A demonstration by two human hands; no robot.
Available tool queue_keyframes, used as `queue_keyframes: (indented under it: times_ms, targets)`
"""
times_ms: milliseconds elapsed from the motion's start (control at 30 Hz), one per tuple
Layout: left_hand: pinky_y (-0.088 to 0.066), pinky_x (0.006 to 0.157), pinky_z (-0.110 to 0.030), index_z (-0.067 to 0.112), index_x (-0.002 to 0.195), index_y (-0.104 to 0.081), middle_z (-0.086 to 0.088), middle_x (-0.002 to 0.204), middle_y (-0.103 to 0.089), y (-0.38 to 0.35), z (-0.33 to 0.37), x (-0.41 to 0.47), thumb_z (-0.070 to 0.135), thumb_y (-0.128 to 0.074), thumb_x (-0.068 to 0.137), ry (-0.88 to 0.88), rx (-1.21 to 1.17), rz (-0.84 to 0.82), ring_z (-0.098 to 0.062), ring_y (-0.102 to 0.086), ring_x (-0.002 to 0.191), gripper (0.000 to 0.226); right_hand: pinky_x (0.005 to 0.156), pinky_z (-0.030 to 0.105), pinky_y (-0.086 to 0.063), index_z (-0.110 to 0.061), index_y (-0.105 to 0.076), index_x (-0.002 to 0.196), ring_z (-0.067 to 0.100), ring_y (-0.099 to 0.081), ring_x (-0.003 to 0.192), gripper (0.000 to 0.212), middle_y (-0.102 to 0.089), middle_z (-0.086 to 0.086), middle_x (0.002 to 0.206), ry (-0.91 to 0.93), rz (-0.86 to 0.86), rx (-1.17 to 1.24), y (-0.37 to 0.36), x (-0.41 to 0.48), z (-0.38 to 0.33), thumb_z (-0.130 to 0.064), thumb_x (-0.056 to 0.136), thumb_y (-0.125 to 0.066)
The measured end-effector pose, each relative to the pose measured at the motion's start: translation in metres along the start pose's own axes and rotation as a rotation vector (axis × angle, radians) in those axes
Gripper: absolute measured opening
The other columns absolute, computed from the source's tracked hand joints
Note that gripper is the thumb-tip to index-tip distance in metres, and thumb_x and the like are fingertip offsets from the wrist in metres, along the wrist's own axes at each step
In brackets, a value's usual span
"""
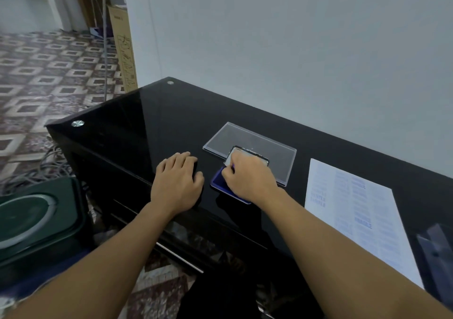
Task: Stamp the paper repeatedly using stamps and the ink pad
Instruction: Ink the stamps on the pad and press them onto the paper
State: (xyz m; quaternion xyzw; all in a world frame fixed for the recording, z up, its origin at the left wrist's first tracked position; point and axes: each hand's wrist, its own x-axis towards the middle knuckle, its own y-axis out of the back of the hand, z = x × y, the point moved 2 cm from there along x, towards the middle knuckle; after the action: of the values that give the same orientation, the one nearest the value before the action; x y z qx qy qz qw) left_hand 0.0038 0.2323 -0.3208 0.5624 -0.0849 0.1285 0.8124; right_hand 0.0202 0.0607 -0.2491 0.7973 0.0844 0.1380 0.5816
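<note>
My right hand (247, 176) is down over the ink pad (221, 183), fingers curled and pinched at the edge of its hinged lid (247, 155), which stands tilted up behind the knuckles. I reckon that grip is there to swing the lid fully back and bare the pad. My left hand (177, 180) lies palm-down just beside it, fingers together and cupped over something dark; whether that's a stamp I can't tell, and I can't tell if the fingers actually grip it. It sits close, likely so inking is one short hop.

The ink pad is a shallow deep-blue tray on the glossy black tabletop (147, 122), mostly hidden under my right hand, its near corner poking out. The lid shows a pale, shiny inner face with a dark rim. Behind it lies a clear plastic sheet (245, 137), touching or slightly overlapped. The paper (355, 208) waits well to the right, white with faint blue print in columns.
</note>
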Motion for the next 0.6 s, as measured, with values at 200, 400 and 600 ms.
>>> queue_keyframes:
  times_ms: [200, 400, 600]
  targets:
    - [-0.023, 0.117, -0.042, 0.024, 0.136, -0.052, 0.004, 0.149, -0.045, -0.002, 0.0, -0.001, 0.041, -0.041, 0.097, 0.009, 0.015, 0.027, -0.018, -0.034, 0.141, 0.044, 0.063, 0.036, -0.046, -0.018, -0.043, 0.087, 0.023, -0.055, 0.072, 0.016, -0.058, 0.002, 0.077, -0.004, 0.029, -0.016, -0.009, -0.004, 0.0, -0.029, 0.098, -0.046]
    - [-0.025, 0.116, -0.042, 0.024, 0.134, -0.053, 0.005, 0.146, -0.047, -0.003, 0.002, -0.001, 0.042, -0.042, 0.096, 0.024, 0.028, 0.043, -0.017, -0.036, 0.139, 0.044, 0.064, 0.036, -0.048, -0.019, -0.044, 0.09, 0.026, -0.058, 0.076, 0.009, -0.061, 0.006, 0.083, -0.002, 0.009, -0.024, -0.012, -0.001, 0.001, -0.025, 0.096, -0.047]
    - [-0.024, 0.116, -0.041, 0.024, 0.133, -0.054, 0.005, 0.146, -0.047, -0.003, 0.002, -0.001, 0.041, -0.043, 0.095, 0.029, 0.034, 0.055, -0.016, -0.036, 0.139, 0.043, 0.065, 0.041, -0.055, -0.019, -0.043, 0.088, 0.028, -0.06, 0.079, 0.011, -0.062, 0.008, 0.084, 0.021, -0.025, -0.046, -0.012, 0.011, 0.0, -0.024, 0.095, -0.05]
